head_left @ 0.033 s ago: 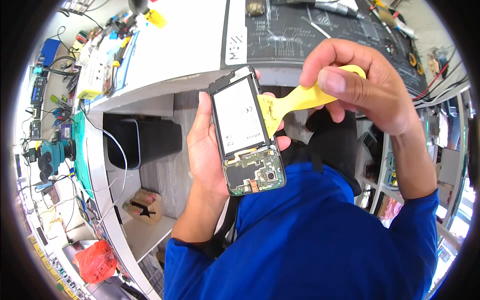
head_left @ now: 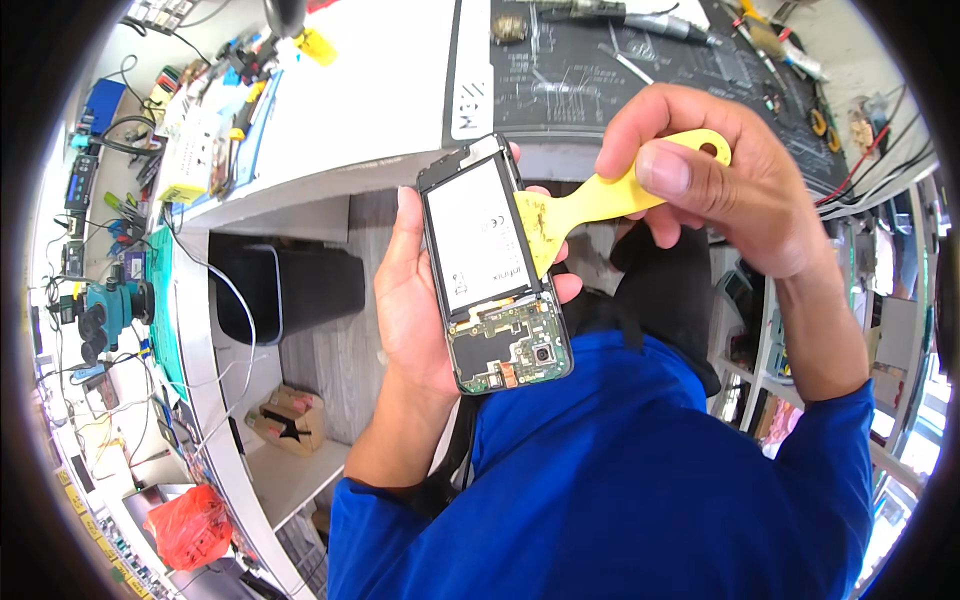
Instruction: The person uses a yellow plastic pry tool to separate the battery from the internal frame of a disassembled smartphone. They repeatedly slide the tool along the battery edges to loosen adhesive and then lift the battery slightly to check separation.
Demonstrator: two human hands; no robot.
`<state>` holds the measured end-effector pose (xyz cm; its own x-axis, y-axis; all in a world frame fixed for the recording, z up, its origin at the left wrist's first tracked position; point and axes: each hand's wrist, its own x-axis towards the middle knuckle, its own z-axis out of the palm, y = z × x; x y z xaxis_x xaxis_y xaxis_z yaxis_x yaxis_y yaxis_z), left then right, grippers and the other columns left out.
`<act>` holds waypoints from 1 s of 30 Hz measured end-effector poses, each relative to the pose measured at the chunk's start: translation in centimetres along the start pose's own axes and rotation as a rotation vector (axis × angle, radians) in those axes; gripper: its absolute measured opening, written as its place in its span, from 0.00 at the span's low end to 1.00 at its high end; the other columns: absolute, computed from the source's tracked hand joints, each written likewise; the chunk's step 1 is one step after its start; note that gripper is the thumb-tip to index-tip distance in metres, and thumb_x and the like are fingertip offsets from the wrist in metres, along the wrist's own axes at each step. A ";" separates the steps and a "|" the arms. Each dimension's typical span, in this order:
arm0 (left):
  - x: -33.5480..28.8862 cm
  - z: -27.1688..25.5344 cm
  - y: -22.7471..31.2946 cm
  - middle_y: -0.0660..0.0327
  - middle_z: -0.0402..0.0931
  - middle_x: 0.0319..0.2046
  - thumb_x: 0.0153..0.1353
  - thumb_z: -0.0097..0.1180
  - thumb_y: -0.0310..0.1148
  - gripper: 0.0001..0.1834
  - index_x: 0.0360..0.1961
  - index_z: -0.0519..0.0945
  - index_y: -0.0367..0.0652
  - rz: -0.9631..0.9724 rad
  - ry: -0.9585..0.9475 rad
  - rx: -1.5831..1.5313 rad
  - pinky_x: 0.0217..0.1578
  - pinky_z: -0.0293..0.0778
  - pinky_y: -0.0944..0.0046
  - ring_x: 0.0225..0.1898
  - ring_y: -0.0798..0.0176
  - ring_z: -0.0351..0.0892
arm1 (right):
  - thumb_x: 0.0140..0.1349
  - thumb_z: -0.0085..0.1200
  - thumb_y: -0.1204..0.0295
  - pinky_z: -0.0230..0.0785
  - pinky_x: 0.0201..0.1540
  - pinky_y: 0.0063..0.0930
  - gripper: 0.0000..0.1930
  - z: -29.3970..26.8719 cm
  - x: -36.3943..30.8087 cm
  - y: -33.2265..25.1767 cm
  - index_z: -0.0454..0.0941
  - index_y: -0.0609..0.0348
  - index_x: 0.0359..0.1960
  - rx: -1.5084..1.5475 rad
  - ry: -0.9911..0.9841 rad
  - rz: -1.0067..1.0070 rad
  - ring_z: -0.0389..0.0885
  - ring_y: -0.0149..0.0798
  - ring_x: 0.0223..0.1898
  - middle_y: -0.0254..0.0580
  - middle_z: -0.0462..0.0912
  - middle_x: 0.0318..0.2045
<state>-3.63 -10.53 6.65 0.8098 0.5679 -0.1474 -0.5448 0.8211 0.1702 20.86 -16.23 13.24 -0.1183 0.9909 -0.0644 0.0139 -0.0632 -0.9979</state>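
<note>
Left hand [head_left: 412, 300]: grip clamped on phone [head_left: 490, 262], palm under it, thumb along left edge, fingertips curling out past the right edge. Phone is held up over the lap, in front of the table [head_left: 370, 85], back cover off, tilted slightly, camera [head_left: 542, 354] end toward the wearer. White battery [head_left: 468, 235] in its bay; green board [head_left: 515, 330] bare below it.

Right hand [head_left: 745, 190]: grip clamped on yellow scraper [head_left: 600, 203], handle pinched between thumb and fingers. Blade is smudged dark, edge against the battery's right long side. Can't tell if the tip is under it.

Around: dark mat [head_left: 560, 110] on table beyond the phone; black bin [head_left: 318, 290] below, left; teal microscope [head_left: 118, 308] far left; red bag [head_left: 190, 530] lower left.
</note>
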 end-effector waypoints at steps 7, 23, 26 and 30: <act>0.7 3.8 0.3 0.39 0.75 0.61 0.79 0.28 0.62 0.40 0.76 0.61 0.40 -0.063 -0.109 -0.027 0.54 0.83 0.33 0.57 0.35 0.82 | 0.73 0.59 0.56 0.64 0.27 0.15 0.19 1.8 -1.0 -1.5 0.81 0.60 0.49 0.007 0.129 -0.212 0.78 0.20 0.27 0.30 0.81 0.29; 2.6 8.7 -0.6 0.37 0.78 0.57 0.74 0.27 0.72 0.48 0.73 0.64 0.39 -0.018 -0.229 0.250 0.47 0.87 0.41 0.49 0.38 0.86 | 0.77 0.54 0.59 0.64 0.24 0.15 0.15 2.3 -3.0 -3.7 0.78 0.60 0.41 0.002 0.358 -0.252 0.76 0.23 0.22 0.32 0.79 0.25; 2.8 7.6 -1.1 0.40 0.82 0.51 0.74 0.26 0.73 0.49 0.69 0.68 0.37 0.025 -0.317 0.390 0.42 0.89 0.44 0.45 0.43 0.88 | 0.76 0.57 0.56 0.65 0.23 0.15 0.17 1.0 -2.8 -3.0 0.81 0.60 0.42 0.053 0.408 -0.276 0.78 0.22 0.23 0.32 0.82 0.27; 2.9 7.1 -1.8 0.42 0.81 0.52 0.74 0.25 0.73 0.49 0.68 0.69 0.37 0.053 -0.236 0.398 0.44 0.88 0.44 0.45 0.45 0.88 | 0.78 0.53 0.57 0.64 0.23 0.15 0.17 0.0 -3.2 -2.0 0.80 0.60 0.40 0.019 0.461 -0.311 0.76 0.22 0.21 0.31 0.80 0.25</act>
<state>1.28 -10.73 12.88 0.8359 0.5415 0.0898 -0.4979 0.6792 0.5393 21.18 -19.24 15.41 0.3327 0.9125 0.2382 0.0296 0.2423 -0.9697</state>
